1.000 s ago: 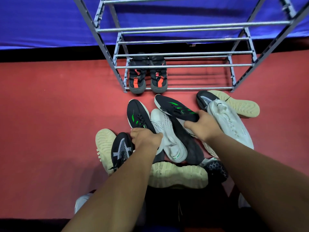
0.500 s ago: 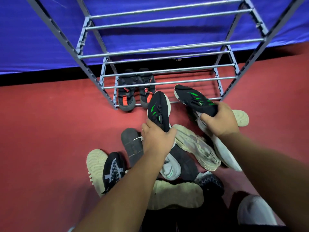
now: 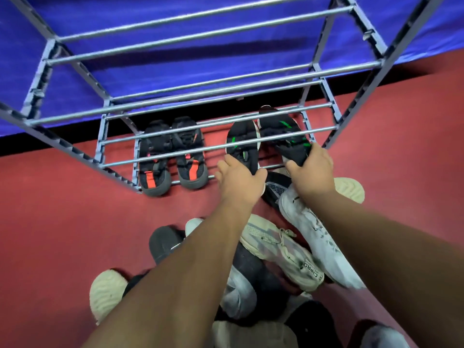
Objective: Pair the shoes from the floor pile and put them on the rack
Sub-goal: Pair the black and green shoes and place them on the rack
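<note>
- My left hand (image 3: 240,181) sits just at 1 o'clock of frame centre, fingers curled round the heel of the left black-and-green sneaker (image 3: 241,133).
- My right hand (image 3: 313,172) is at 3 o'clock of the left hand and close to it. It is clamped on the heel of the right black-and-green sneaker (image 3: 286,146), thumb on the inner side.
- Both sneakers point toes toward 12 o'clock and sit side by side in the right half of the shoe rack (image 3: 102,146), at its lowest level under the upper rails. The right one is tilted. I cannot tell whether either sole rests on the bottom rails.
- A black-and-orange pair (image 3: 153,179) stands on that lowest tier at 9 o'clock of the held sneakers, toes toward 6 o'clock and out over the front rail.
- The floor pile (image 3: 253,270) lies at 6 o'clock of my hands, partly hidden beneath both forearms.
- In it, a white sneaker (image 3: 308,222) lies under my right wrist, and a cream sneaker (image 3: 276,247) touches it on its 8 o'clock side.
- The red floor (image 3: 62,222) spreads toward 9 o'clock, and a blue backdrop (image 3: 150,69) fills 12 o'clock behind the rack.
</note>
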